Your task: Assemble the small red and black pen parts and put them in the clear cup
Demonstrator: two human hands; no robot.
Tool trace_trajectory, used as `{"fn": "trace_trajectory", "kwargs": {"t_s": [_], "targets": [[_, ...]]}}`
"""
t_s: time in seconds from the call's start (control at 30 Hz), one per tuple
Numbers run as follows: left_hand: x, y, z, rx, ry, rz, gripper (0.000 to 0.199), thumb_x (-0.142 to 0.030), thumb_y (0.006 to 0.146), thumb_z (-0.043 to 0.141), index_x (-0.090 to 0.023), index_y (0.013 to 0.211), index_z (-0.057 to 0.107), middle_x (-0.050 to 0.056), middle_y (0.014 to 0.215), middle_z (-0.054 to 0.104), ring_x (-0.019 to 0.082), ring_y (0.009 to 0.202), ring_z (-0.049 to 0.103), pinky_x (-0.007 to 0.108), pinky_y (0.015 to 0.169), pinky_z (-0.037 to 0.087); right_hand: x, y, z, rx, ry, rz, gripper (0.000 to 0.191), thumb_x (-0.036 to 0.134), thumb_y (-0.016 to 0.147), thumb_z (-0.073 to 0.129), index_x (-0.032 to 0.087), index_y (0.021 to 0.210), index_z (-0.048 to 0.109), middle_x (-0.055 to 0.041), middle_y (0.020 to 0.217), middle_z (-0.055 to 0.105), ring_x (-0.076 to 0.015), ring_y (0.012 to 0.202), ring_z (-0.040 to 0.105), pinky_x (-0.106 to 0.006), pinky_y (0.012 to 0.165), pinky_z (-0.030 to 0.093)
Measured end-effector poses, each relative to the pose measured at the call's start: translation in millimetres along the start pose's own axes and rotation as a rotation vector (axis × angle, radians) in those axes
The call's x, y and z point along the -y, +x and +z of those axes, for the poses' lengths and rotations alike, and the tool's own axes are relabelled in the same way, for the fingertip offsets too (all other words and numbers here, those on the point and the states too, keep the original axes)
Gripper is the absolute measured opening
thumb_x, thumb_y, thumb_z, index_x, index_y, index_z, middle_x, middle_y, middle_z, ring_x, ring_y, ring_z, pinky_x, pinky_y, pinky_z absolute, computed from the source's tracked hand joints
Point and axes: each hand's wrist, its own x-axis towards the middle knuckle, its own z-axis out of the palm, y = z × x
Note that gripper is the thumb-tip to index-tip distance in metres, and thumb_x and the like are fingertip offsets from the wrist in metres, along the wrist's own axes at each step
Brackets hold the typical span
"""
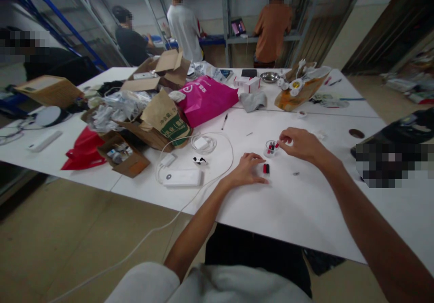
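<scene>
A small clear round container (pixel 271 153) stands on the white table with several red and black pieces in it. At its right rim is my right hand (pixel 300 144), thumb and fingers pinched together, with a bit of a small red piece (pixel 277 145) showing at the fingertips. My left hand (pixel 246 171) rests on the tabletop, its thumb and fingers spread. Between them, apart from the fingers, lie a red piece and a black piece (pixel 266 168) side by side; their exact kind is too small to tell.
Left of my hands lie a white power bank (pixel 183 177), a coiled white cable (pixel 202 144) and a small black-and-white item (pixel 200 160). Farther back are a pink bag (pixel 208 99), cardboard boxes (pixel 124 158) and a metal bowl (pixel 270 77). Several people are beyond the table; a dark bag-like object (pixel 400 131) is at right.
</scene>
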Motion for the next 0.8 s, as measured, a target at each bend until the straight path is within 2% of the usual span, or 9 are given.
{"fn": "trace_trajectory", "kwargs": {"t_s": [0.07, 0.17, 0.37, 0.5, 0.63, 0.73, 0.8], "targets": [[0.8, 0.0, 0.5, 0.008, 0.014, 0.002, 0.087, -0.061, 0.075, 0.101, -0.024, 0.148, 0.073, 0.016, 0.151, 0.063, 0.038, 0.14, 0.053, 0.058, 0.128, 0.043, 0.5, 7.0, 4.2, 0.068, -0.082, 0.024, 0.018, 0.036, 0.098, 0.065, 0.021, 0.095, 0.075, -0.0105, 0.1, 0.079, -0.0268, 0.09, 0.071, -0.037, 0.074, 0.047], [1.6, 0.4, 0.7, 0.016, 0.021, 0.0, 0.085, -0.057, 0.076, 0.101, -0.024, 0.149, 0.072, 0.016, 0.151, 0.063, 0.038, 0.14, 0.053, 0.059, 0.128, 0.042, -2.0, 12.4, 14.2, 0.096, -0.131, 0.047, 0.02, 0.037, 0.099, 0.064, 0.021, 0.096, 0.077, -0.0108, 0.101, 0.079, -0.0268, 0.09, 0.07, -0.037, 0.073, 0.046], [2.1, 0.6, 1.4, 0.01, 0.005, 0.014, 0.076, -0.051, 0.078, 0.101, -0.025, 0.145, 0.075, 0.016, 0.149, 0.064, 0.04, 0.139, 0.054, 0.061, 0.128, 0.041, -15.8, 15.2, 36.4, 0.001, -0.052, 0.039, 0.017, 0.039, 0.094, 0.074, 0.023, 0.096, 0.077, -0.0101, 0.095, 0.08, -0.0253, 0.082, 0.068, -0.037, 0.07, 0.047], [3.5, 0.2, 2.4, -0.003, -0.016, 0.025, 0.07, -0.05, 0.082, 0.099, -0.028, 0.143, 0.076, 0.016, 0.149, 0.065, 0.04, 0.139, 0.054, 0.061, 0.127, 0.041, -19.4, 9.6, 37.1, -0.049, 0.079, 0.061, 0.028, 0.051, 0.095, 0.078, 0.023, 0.096, 0.075, -0.0085, 0.091, 0.079, -0.0238, 0.075, 0.066, -0.037, 0.07, 0.049], [5.0, 0.5, 3.4, -0.007, -0.02, 0.028, 0.065, -0.047, 0.084, 0.098, -0.028, 0.142, 0.076, 0.015, 0.148, 0.066, 0.039, 0.139, 0.054, 0.06, 0.128, 0.04, -23.5, -17.2, 32.8, -0.18, 0.268, 0.107, 0.037, 0.06, 0.099, 0.073, 0.023, 0.099, 0.076, -0.0078, 0.091, 0.078, -0.0236, 0.076, 0.069, -0.039, 0.071, 0.053], [5.5, 0.7, 4.5, 0.001, -0.008, 0.028, 0.062, -0.047, 0.086, 0.096, -0.027, 0.142, 0.076, 0.015, 0.148, 0.066, 0.037, 0.14, 0.055, 0.059, 0.128, 0.039, -29.1, -53.1, 38.0, -0.31, 0.349, 0.182, 0.041, 0.064, 0.102, 0.069, 0.023, 0.101, 0.076, -0.008, 0.089, 0.077, -0.0233, 0.074, 0.068, -0.04, 0.071, 0.055], [5.7, 0.8, 5.4, -0.001, -0.002, 0.037, 0.061, -0.048, 0.087, 0.095, -0.026, 0.141, 0.076, 0.015, 0.147, 0.066, 0.037, 0.139, 0.055, 0.057, 0.128, 0.04, -33.0, -80.0, 46.9, -0.324, 0.394, 0.193, 0.042, 0.065, 0.103, 0.068, 0.023, 0.105, 0.076, -0.0079, 0.092, 0.077, -0.0241, 0.079, 0.07, -0.041, 0.076, 0.058]]}}
